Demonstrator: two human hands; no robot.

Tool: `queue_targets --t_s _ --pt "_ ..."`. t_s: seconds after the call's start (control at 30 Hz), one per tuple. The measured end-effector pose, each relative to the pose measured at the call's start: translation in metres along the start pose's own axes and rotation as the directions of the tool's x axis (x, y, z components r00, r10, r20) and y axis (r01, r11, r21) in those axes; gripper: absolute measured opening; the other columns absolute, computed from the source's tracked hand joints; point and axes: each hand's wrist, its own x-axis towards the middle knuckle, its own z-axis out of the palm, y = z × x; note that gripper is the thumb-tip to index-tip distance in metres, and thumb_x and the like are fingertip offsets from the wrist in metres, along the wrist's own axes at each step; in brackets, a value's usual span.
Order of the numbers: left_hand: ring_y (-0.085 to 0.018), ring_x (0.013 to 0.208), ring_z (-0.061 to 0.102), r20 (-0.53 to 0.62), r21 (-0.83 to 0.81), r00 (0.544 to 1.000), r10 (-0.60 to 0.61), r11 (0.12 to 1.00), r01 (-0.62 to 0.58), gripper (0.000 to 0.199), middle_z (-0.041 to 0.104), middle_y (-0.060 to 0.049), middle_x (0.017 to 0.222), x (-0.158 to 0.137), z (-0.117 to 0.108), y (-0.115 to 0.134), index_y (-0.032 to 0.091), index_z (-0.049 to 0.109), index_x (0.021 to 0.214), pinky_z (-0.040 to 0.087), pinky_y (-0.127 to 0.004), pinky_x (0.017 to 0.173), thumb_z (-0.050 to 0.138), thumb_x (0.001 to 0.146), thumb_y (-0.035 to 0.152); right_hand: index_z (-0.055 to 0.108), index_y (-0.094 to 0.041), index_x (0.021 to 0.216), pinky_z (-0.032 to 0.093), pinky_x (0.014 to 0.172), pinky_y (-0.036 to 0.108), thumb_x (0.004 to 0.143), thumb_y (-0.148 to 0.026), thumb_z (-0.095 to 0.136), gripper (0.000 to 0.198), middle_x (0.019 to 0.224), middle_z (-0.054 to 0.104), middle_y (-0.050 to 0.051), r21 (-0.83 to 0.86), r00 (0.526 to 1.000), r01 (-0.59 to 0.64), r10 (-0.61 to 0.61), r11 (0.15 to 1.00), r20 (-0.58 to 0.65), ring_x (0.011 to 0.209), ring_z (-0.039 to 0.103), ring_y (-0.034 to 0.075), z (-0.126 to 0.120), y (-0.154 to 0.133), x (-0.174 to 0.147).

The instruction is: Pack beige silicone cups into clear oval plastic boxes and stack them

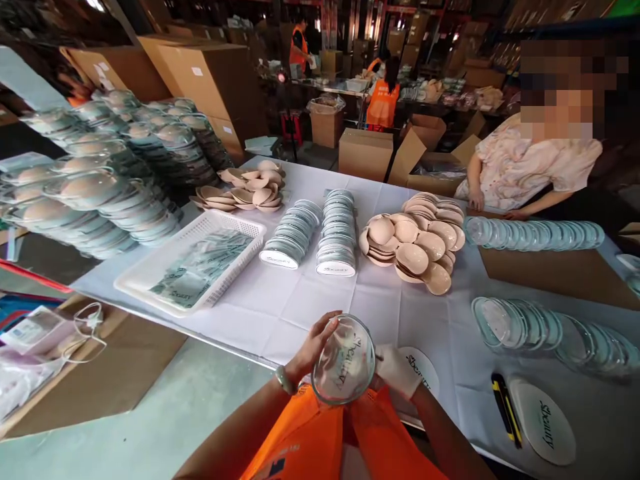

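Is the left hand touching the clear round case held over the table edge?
Touching. The head view shows the left hand with its fingers curled over the upper left rim of the clear round case, with no gap.

A packing warehouse: stacked cardboard boxes (210, 80), workers in orange vests (383, 103), and product piles on a table (280, 300).

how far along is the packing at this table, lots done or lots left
Done: filled clear cases are stacked high at the far left. In hand: the left hand and the gloved right hand hold one clear round case with a printed card inside. Left: a heap of beige pads, rows of printed cards and empty clear shells, so plenty remains.
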Motion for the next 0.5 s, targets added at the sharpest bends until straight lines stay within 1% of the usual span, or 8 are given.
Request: queue_targets --t_s 0.07,0.13,0.23,0.27,0.37,0.4,0.47,0.5 --pt "-0.031 0.124 0.063 0.053 0.02 0.997 0.051 0.998 -0.052 0.077 0.07 -0.011 0.13 -0.001 -0.001 0.007 0.021 0.064 0.136 0.049 -0.041 0.108 0.065 0.082 0.077 0.053 -0.019 0.062 0.044 0.061 0.027 0.08 -0.066 0.065 0.052 0.059 0.058 0.0 0.04 0.999 0.036 -0.038 0.999 0.034 0.063 0.056 0.015 -0.002 -0.007 -0.003" --pt "-0.033 0.136 0.054 0.095 0.065 0.99 0.104 0.992 -0.111 0.079 0.065 -0.011 0.141 -0.003 -0.003 0.012 0.021 0.065 0.136 0.04 -0.044 0.118 0.06 0.084 0.08 0.057 -0.018 0.07 0.046 0.06 0.026 0.079 -0.07 0.063 0.053 0.06 0.059 0.0 0.098 0.986 0.011 -0.027 0.995 0.167 0.061 0.057 0.014 -0.005 -0.013 -0.008" --pt "-0.037 0.141 0.049 0.124 0.09 0.982 0.14 0.984 -0.151 0.079 0.063 -0.011 0.144 -0.009 -0.004 0.006 0.02 0.07 0.132 0.035 -0.046 0.121 0.058 0.084 0.082 0.062 -0.017 0.081 0.04 0.046 0.022 0.074 -0.077 0.064 0.06 0.054 0.057 0.0 0.135 0.91 -0.055 -0.006 0.989 0.414 0.048 0.058 0.015 -0.007 -0.019 -0.017" --pt "-0.037 0.138 0.051 0.13 0.057 0.981 0.141 0.987 -0.149 0.08 0.065 -0.011 0.141 -0.011 -0.005 0.001 0.019 0.069 0.134 0.038 -0.046 0.119 0.059 0.084 0.081 0.062 -0.017 0.082 0.037 0.042 0.021 0.074 -0.077 0.064 0.06 0.052 0.056 0.0 0.135 0.9 -0.049 -0.015 0.99 0.436 0.045 0.057 0.014 -0.005 -0.02 -0.02" --pt "-0.037 0.124 0.061 0.079 -0.074 0.984 0.162 0.985 -0.157 0.084 0.07 -0.013 0.13 -0.014 -0.011 -0.018 0.016 0.063 0.14 0.046 -0.045 0.11 0.065 0.082 0.077 0.064 -0.018 0.088 0.033 0.038 0.019 0.085 -0.071 0.058 0.053 0.05 0.053 -0.003 0.166 0.935 0.026 -0.083 0.986 0.346 0.038 0.05 0.01 0.006 -0.025 -0.026" --pt "-0.037 0.121 0.062 0.046 -0.096 0.984 0.171 0.981 -0.166 0.085 0.071 -0.014 0.129 -0.014 -0.015 -0.024 0.015 0.064 0.139 0.048 -0.045 0.108 0.069 0.08 0.076 0.065 -0.019 0.091 0.035 0.038 0.019 0.088 -0.069 0.057 0.05 0.052 0.055 -0.003 0.174 0.934 0.052 -0.109 0.983 0.339 0.039 0.051 0.01 0.008 -0.026 -0.028" --pt "-0.036 0.118 0.063 -0.013 -0.13 0.986 0.169 0.977 -0.169 0.085 0.071 -0.014 0.127 -0.013 -0.023 -0.031 0.015 0.066 0.135 0.049 -0.044 0.105 0.074 0.076 0.076 0.067 -0.02 0.095 0.043 0.042 0.021 0.089 -0.064 0.059 0.045 0.064 0.065 0.0 0.17 0.909 0.097 -0.157 0.981 0.386 0.044 0.058 0.013 0.005 -0.03 -0.03" --pt "-0.036 0.116 0.063 -0.026 -0.162 0.987 0.156 0.974 -0.158 0.086 0.071 -0.015 0.127 -0.012 -0.027 -0.033 0.015 0.066 0.135 0.049 -0.044 0.104 0.075 0.075 0.076 0.067 -0.019 0.095 0.046 0.044 0.023 0.09 -0.061 0.059 0.043 0.07 0.068 0.002 0.156 0.915 0.121 -0.171 0.98 0.364 0.047 0.061 0.014 0.001 -0.032 -0.032"
